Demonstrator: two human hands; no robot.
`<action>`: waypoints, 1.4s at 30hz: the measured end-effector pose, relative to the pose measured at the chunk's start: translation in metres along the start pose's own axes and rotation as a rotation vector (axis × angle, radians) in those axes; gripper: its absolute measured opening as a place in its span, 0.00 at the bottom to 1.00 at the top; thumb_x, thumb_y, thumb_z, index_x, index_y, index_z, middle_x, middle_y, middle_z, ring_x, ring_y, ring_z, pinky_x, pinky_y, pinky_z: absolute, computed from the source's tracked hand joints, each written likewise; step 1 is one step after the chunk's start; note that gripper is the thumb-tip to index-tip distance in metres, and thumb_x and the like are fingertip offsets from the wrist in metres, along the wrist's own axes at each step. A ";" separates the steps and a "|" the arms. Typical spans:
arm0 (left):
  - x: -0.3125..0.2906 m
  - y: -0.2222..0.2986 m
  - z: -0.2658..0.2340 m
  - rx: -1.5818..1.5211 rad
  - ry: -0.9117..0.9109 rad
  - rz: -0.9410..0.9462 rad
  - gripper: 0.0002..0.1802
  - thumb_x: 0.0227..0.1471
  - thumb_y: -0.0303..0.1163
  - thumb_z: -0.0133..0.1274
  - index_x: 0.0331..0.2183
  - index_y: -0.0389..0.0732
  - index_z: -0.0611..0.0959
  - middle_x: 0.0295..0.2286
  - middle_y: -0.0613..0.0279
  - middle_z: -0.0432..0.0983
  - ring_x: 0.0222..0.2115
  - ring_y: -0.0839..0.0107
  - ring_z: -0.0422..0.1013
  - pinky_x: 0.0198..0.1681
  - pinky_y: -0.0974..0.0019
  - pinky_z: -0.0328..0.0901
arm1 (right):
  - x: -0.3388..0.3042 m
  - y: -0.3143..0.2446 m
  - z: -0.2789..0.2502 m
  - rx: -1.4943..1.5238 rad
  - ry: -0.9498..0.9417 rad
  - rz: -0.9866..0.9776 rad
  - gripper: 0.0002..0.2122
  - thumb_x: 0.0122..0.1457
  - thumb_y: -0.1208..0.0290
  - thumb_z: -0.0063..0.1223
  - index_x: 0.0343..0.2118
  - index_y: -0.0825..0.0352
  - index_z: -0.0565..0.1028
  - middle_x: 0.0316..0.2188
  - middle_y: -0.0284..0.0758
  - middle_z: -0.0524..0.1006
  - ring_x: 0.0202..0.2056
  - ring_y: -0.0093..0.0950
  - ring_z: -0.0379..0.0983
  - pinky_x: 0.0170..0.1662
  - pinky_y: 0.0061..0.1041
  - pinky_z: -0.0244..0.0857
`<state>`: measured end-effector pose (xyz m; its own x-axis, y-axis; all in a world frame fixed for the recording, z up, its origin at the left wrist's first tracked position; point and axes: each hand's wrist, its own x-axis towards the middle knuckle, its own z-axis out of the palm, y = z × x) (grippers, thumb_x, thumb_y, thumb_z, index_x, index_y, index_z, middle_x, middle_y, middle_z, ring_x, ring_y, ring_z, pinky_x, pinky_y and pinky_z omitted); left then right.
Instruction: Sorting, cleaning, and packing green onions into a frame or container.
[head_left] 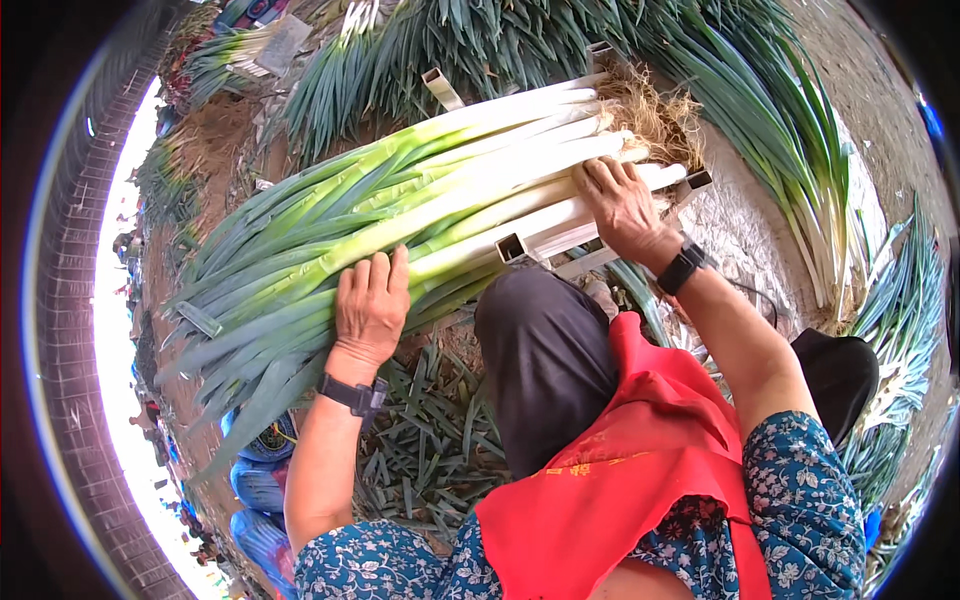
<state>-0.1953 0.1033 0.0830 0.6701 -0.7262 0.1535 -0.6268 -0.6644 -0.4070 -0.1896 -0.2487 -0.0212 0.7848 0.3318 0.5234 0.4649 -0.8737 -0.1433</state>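
Observation:
A thick bundle of leeks (470, 196) lies across a pale metal frame (585, 262), green leaves to the left and white stalks to the right. Tangled brown roots (655, 112) stick out at the far right end. My left hand (371, 312) grips the near side of the bundle where the stalks turn to leaves, its fingers bent over a stalk. Farther right, my right hand (624, 208) has its fingers curled over the white stalks near the roots. Both thumbs are mostly hidden.
Piles of leeks (480, 45) line the far side, with another bunch (775, 130) at the right. Cut leaf pieces (415, 440) litter the ground by my dark-trousered knee (540, 370). Blue bags (262, 480) stand at the lower left. Square tube ends (442, 90) rise beside the bundle.

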 end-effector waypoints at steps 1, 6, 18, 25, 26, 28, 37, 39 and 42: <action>-0.002 0.006 0.002 0.020 0.048 -0.012 0.25 0.47 0.28 0.53 0.50 0.37 0.74 0.40 0.56 0.71 0.41 0.60 0.68 0.43 0.57 0.64 | -0.005 -0.001 0.001 0.053 -0.067 0.067 0.25 0.49 0.74 0.51 0.54 0.71 0.66 0.50 0.44 0.67 0.54 0.41 0.63 0.55 0.41 0.56; -0.014 0.015 0.015 -0.098 0.048 -0.067 0.31 0.50 0.35 0.55 0.55 0.37 0.71 0.53 0.54 0.67 0.55 0.58 0.63 0.58 0.53 0.56 | -0.023 -0.020 -0.007 0.056 -0.245 0.198 0.39 0.50 0.64 0.61 0.63 0.71 0.53 0.62 0.47 0.56 0.65 0.43 0.48 0.65 0.49 0.38; -0.021 0.027 0.023 -0.151 0.097 -0.110 0.32 0.49 0.40 0.58 0.54 0.37 0.72 0.53 0.53 0.69 0.56 0.59 0.64 0.60 0.55 0.55 | 0.013 -0.036 -0.028 0.284 -0.042 0.067 0.28 0.47 0.78 0.56 0.55 0.71 0.66 0.52 0.47 0.68 0.57 0.44 0.60 0.60 0.42 0.52; -0.016 0.027 0.013 -0.359 0.336 -0.331 0.28 0.51 0.30 0.57 0.54 0.41 0.73 0.51 0.55 0.70 0.52 0.56 0.67 0.58 0.53 0.60 | 0.059 -0.020 -0.003 0.295 0.021 -0.036 0.16 0.47 0.78 0.59 0.41 0.70 0.71 0.43 0.42 0.72 0.46 0.43 0.68 0.49 0.39 0.62; -0.016 0.021 0.008 -0.262 0.349 -0.410 0.29 0.51 0.29 0.57 0.56 0.42 0.72 0.51 0.56 0.70 0.53 0.56 0.65 0.60 0.52 0.58 | 0.066 -0.021 -0.018 0.348 -0.004 -0.006 0.14 0.47 0.79 0.58 0.39 0.69 0.72 0.41 0.41 0.73 0.44 0.43 0.69 0.47 0.38 0.63; -0.007 0.004 -0.016 -0.016 0.140 -0.493 0.32 0.49 0.30 0.58 0.56 0.43 0.70 0.52 0.57 0.69 0.54 0.58 0.64 0.63 0.48 0.51 | 0.075 -0.020 -0.042 0.447 -0.009 -0.029 0.15 0.47 0.80 0.58 0.41 0.69 0.72 0.37 0.41 0.73 0.40 0.42 0.71 0.43 0.38 0.66; 0.068 -0.089 -0.057 -0.302 0.048 -0.136 0.24 0.43 0.30 0.61 0.45 0.38 0.76 0.36 0.54 0.78 0.37 0.55 0.73 0.42 0.55 0.64 | 0.083 0.031 -0.032 0.474 -0.005 0.019 0.19 0.56 0.69 0.57 0.49 0.69 0.70 0.38 0.43 0.75 0.44 0.43 0.71 0.50 0.38 0.62; 0.082 -0.092 -0.059 -0.383 -0.011 -0.133 0.19 0.44 0.31 0.61 0.41 0.37 0.79 0.33 0.52 0.78 0.35 0.53 0.74 0.40 0.56 0.65 | 0.087 0.034 -0.024 0.481 0.108 0.004 0.21 0.57 0.67 0.56 0.51 0.71 0.69 0.38 0.43 0.75 0.44 0.44 0.70 0.50 0.39 0.61; 0.087 -0.085 -0.032 -0.437 0.025 -0.090 0.20 0.42 0.32 0.62 0.40 0.37 0.79 0.32 0.53 0.79 0.34 0.53 0.74 0.38 0.56 0.66 | 0.087 0.040 -0.013 0.542 -0.011 0.056 0.20 0.58 0.67 0.55 0.52 0.70 0.69 0.38 0.44 0.75 0.43 0.45 0.70 0.49 0.39 0.62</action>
<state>-0.0964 0.0908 0.1597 0.7235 -0.6624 0.1945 -0.6789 -0.7337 0.0268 -0.1079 -0.2588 0.0295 0.8173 0.2961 0.4943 0.5646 -0.5827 -0.5845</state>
